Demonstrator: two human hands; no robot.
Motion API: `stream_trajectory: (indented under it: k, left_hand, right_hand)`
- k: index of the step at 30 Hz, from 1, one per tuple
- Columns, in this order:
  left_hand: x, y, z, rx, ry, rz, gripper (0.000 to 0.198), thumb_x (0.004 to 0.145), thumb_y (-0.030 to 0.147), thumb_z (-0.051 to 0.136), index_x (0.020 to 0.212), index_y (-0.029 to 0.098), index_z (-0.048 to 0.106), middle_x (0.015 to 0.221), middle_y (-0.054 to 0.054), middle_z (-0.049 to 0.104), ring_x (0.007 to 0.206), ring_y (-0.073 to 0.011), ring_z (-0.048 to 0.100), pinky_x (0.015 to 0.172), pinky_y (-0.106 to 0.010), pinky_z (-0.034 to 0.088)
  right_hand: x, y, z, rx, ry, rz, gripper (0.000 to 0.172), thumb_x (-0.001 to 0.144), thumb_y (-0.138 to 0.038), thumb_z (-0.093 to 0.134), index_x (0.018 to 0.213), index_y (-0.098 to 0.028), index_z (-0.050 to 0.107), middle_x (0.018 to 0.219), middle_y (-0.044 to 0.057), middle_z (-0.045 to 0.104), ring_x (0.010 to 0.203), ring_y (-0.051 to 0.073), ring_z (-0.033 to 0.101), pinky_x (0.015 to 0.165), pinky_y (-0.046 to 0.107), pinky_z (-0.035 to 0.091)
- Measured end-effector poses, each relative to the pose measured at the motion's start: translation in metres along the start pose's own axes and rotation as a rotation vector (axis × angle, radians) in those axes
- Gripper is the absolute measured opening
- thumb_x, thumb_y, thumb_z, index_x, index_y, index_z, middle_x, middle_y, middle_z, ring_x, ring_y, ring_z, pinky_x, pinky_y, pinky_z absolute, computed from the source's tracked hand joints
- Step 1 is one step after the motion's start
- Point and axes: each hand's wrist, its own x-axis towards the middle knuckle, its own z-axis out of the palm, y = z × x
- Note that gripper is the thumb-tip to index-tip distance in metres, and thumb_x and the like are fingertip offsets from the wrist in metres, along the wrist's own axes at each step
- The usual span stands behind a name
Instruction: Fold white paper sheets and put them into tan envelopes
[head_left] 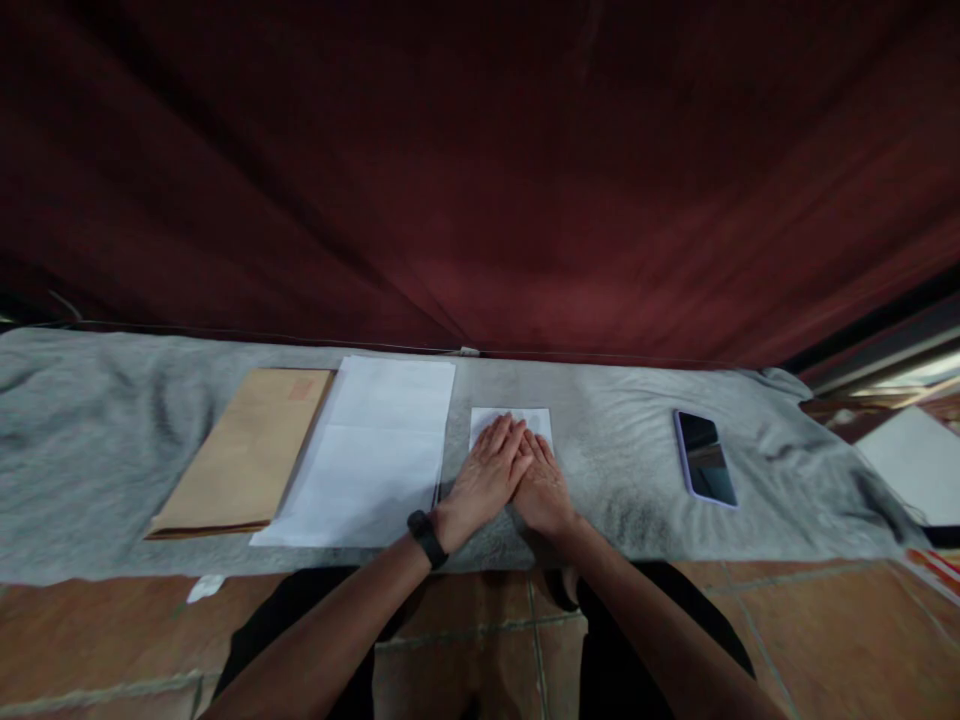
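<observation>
A small folded white paper (478, 420) lies on the grey cloth in front of me, its top edge and corners showing past my fingers. My left hand (489, 468), with a black band at the wrist, rests flat on the paper, fingers stretched out. Beside it and partly beneath its fingers, my right hand (541, 490) also presses flat, fingers extended forward. The two hands overlap at the fingers and hide the paper's lower part. Left of them lie large white sheets (382, 440), with a crease across the middle.
Brown envelopes (244, 450) lie stacked left of the white sheets. A phone in a purple case (705, 458) rests on the grey cloth (615, 420) at the right. Behind hangs a dark red curtain (480, 180). A white scrap (205, 588) is on the tiled floor (457, 640).
</observation>
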Motion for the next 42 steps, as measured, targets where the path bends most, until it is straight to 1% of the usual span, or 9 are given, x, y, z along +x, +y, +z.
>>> stream_trajectory:
  k: [3,6,9,12,26,31,35,38,42]
  left_hand:
    - [-0.006,0.002,0.012,-0.016,-0.004,-0.002,0.066,0.105,0.049,0.028,0.156,0.008,0.024,0.161,-0.019,0.034,0.151,-0.0250,0.027,0.122,-0.045,0.028]
    - [-0.010,0.000,0.016,0.015,0.006,-0.017,0.071,0.104,0.054,0.025,0.157,0.005,0.022,0.162,-0.020,0.030,0.153,-0.0255,0.023,0.123,-0.045,0.025]
    - [-0.011,-0.003,0.018,0.066,0.000,0.004,0.070,0.105,0.052,0.025,0.156,0.005,0.024,0.163,-0.019,0.029,0.154,-0.0258,0.020,0.125,-0.046,0.021]
    - [-0.012,-0.003,0.018,0.107,-0.011,0.015,0.069,0.104,0.052,0.028,0.155,0.006,0.030,0.163,-0.018,0.029,0.154,-0.0269,0.020,0.125,-0.047,0.019]
    - [-0.009,-0.012,0.010,0.193,-0.049,-0.100,0.061,0.103,0.041,0.035,0.155,0.011,0.033,0.163,-0.016,0.031,0.153,-0.0273,0.023,0.125,-0.048,0.018]
    - [-0.009,-0.010,0.009,0.178,-0.055,-0.111,0.060,0.102,0.040,0.035,0.154,0.011,0.034,0.163,-0.016,0.031,0.152,-0.0281,0.024,0.126,-0.050,0.017]
    - [-0.008,-0.009,0.008,0.147,-0.035,-0.111,0.059,0.101,0.038,0.037,0.154,0.011,0.035,0.163,-0.016,0.031,0.152,-0.0284,0.024,0.125,-0.051,0.017]
    - [-0.008,-0.010,0.009,0.140,-0.040,-0.102,0.059,0.100,0.035,0.037,0.153,0.009,0.035,0.162,-0.017,0.031,0.153,-0.0287,0.023,0.125,-0.052,0.017]
    - [-0.009,-0.013,0.010,0.173,-0.088,-0.078,0.059,0.097,0.025,0.039,0.153,0.005,0.035,0.163,-0.020,0.027,0.153,-0.0304,0.020,0.125,-0.052,0.018]
  right_hand:
    - [-0.002,0.002,0.002,-0.035,-0.001,-0.015,0.060,0.096,-0.020,0.043,0.154,-0.008,0.036,0.160,0.013,0.037,0.149,0.025,0.031,0.124,0.043,0.023]
    - [-0.002,0.008,0.000,-0.063,-0.002,-0.025,0.059,0.097,-0.017,0.038,0.156,-0.011,0.035,0.163,0.011,0.033,0.151,0.024,0.027,0.125,0.043,0.021]
    - [0.000,0.017,-0.004,-0.074,-0.015,-0.022,0.056,0.101,-0.019,0.035,0.156,-0.015,0.034,0.164,0.010,0.030,0.152,0.024,0.024,0.124,0.046,0.021]
    - [0.003,0.028,-0.009,-0.068,-0.008,0.050,0.053,0.105,-0.027,0.031,0.156,-0.012,0.034,0.163,0.012,0.031,0.151,0.025,0.027,0.122,0.046,0.024]
    - [0.005,0.062,-0.021,-0.137,-0.052,0.185,0.055,0.105,-0.035,0.033,0.155,-0.013,0.036,0.162,0.013,0.033,0.149,0.030,0.029,0.121,0.050,0.025]
    - [0.007,0.073,-0.028,-0.118,0.037,0.227,0.055,0.105,-0.035,0.033,0.152,-0.008,0.040,0.163,0.017,0.031,0.150,0.034,0.027,0.120,0.054,0.025]
    - [0.013,0.060,-0.028,0.060,0.098,0.107,0.056,0.106,-0.036,0.029,0.156,-0.011,0.034,0.164,0.015,0.027,0.152,0.028,0.024,0.121,0.052,0.028]
    - [0.015,0.038,-0.023,0.181,0.024,-0.007,0.056,0.106,-0.039,0.026,0.158,-0.017,0.029,0.164,0.011,0.030,0.152,0.022,0.025,0.122,0.048,0.030]
    - [0.011,0.018,-0.017,0.197,-0.062,-0.086,0.057,0.107,-0.039,0.026,0.159,-0.016,0.027,0.163,0.009,0.033,0.152,0.020,0.026,0.125,0.045,0.025]
